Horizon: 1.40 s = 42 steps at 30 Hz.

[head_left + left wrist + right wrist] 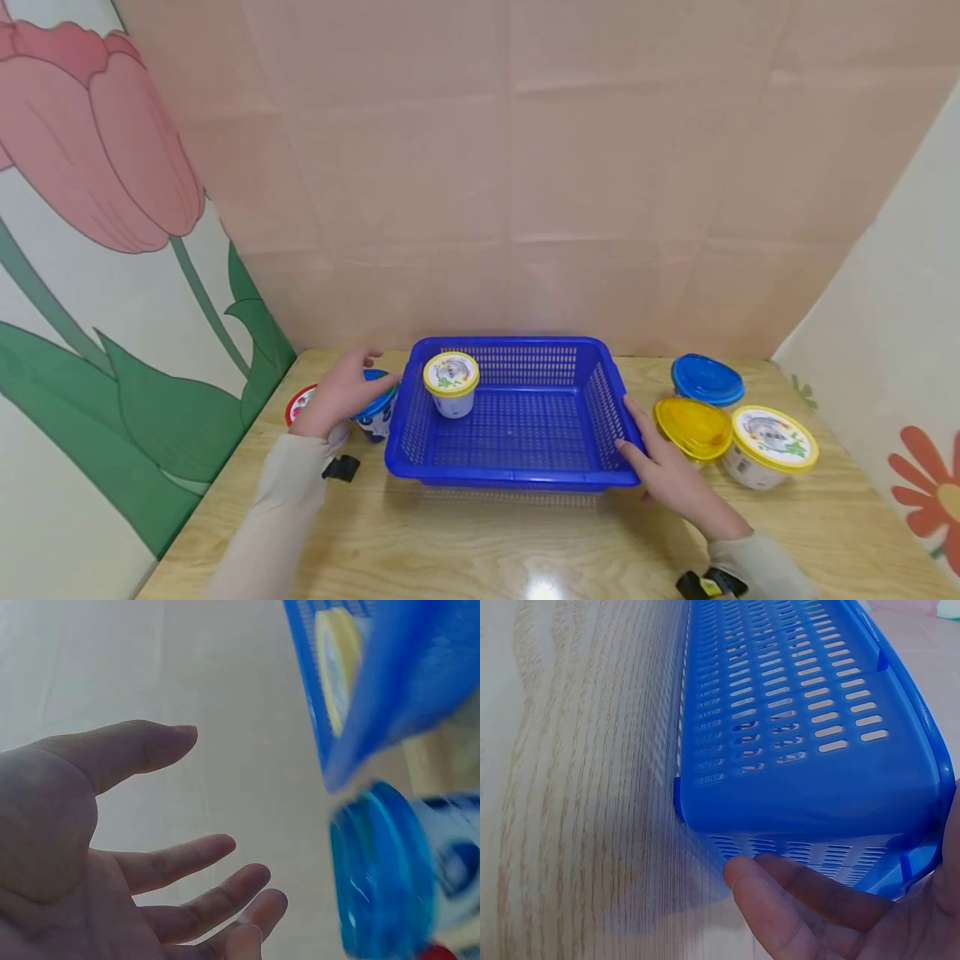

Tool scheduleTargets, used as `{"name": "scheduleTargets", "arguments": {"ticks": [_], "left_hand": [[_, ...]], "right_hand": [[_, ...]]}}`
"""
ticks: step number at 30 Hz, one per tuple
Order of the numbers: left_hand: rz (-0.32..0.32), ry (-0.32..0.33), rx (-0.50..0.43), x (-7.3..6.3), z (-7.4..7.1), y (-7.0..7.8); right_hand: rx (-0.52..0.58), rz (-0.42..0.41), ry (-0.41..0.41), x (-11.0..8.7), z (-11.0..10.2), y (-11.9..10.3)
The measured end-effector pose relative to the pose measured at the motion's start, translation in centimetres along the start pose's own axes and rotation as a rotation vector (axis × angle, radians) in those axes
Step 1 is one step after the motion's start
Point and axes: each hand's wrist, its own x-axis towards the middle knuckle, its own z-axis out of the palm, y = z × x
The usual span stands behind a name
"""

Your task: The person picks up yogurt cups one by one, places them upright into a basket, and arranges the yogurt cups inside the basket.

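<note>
A blue plastic basket (517,478) with slotted walls stands on the wooden table. Inside it at the back left is a white tub with a yellow-rimmed lid (452,385). My right hand (670,477) grips the basket's right rim, thumb over the edge; in the right wrist view its fingers (769,904) lie against the outer wall. Left of the basket, my left hand (347,390) hovers by a blue-lidded tub (378,419), fingers spread. The left wrist view shows that hand's palm (45,832) holding nothing, apart from the blue lid (382,874).
A red-lidded container (298,402) sits at the far left, partly behind the left hand. On the right are a blue-lidded container (707,380), a yellow-lidded one (694,428) and a white tub with a yellow-rimmed lid (771,446). A paper-covered wall (510,208) rises behind the table.
</note>
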Motion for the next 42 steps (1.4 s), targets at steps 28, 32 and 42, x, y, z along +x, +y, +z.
{"name": "scheduleTargets", "arguments": {"ticks": [28,32,42], "left_hand": [[-0.197,0.104,0.034,-3.1,0.7,-12.8],[-0.217,0.074,-0.037,-2.8,1.0,-13.6],[-0.224,0.067,-0.112,-2.4,1.9,-14.8]], "right_hand": [[0.017,-0.002,-0.01,0.1,0.1,0.2],[0.021,0.002,-0.008,0.0,0.2,0.2],[0.031,0.002,-0.004,0.0,0.2,0.1]]}}
